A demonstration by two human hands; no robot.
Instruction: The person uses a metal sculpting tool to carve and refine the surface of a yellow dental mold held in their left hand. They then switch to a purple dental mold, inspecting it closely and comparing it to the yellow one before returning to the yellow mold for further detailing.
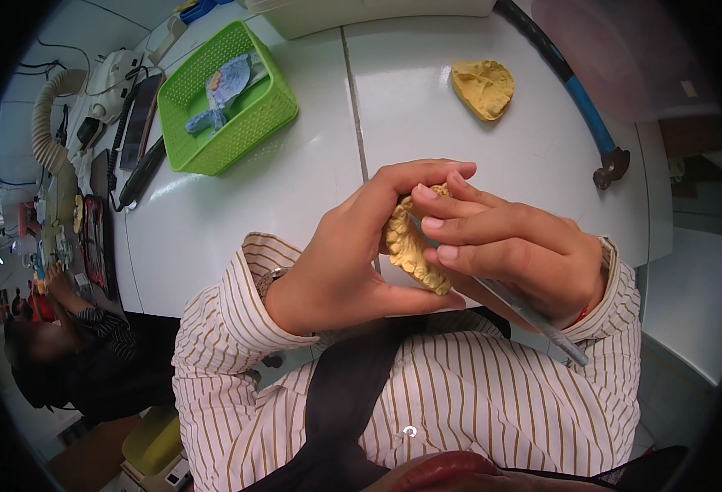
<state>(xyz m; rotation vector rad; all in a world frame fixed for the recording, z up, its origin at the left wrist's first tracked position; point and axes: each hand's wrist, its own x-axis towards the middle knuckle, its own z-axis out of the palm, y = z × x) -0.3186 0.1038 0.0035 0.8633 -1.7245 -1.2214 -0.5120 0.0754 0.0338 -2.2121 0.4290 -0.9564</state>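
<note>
Our left hand [340, 250] curves into an open-sided C, thumb along the lower side and fingers arched over the top, gripping a yellow, horseshoe-like plaster dental cast [408, 246]. Our right hand [525, 242] comes in from the other side, back upward, fingers stretched side by side toward the cast. It holds a slim grey rod-shaped tool [537, 316], whose rear end slants out below the palm toward our body; the front end is mostly covered by the fingers, so we cannot fairly say where it meets the plaster. Both elbows are bent, and the wrists come close to our chest.

The hands meet above the near edge of the white-topped bench [295, 205]. Plain white surface stretches from our left hand up to a lime-green perforated plastic basket [254, 135], and a dark seam runs away from us between them. Beyond our right hand, a second yellow plaster cast [484, 88] lies well apart, with a blue-and-black-handled hammer [586, 115] near the right edge.

The held cast is tilted, its bumpy row of teeth showing along a curved rim, matte and ridged.
</note>
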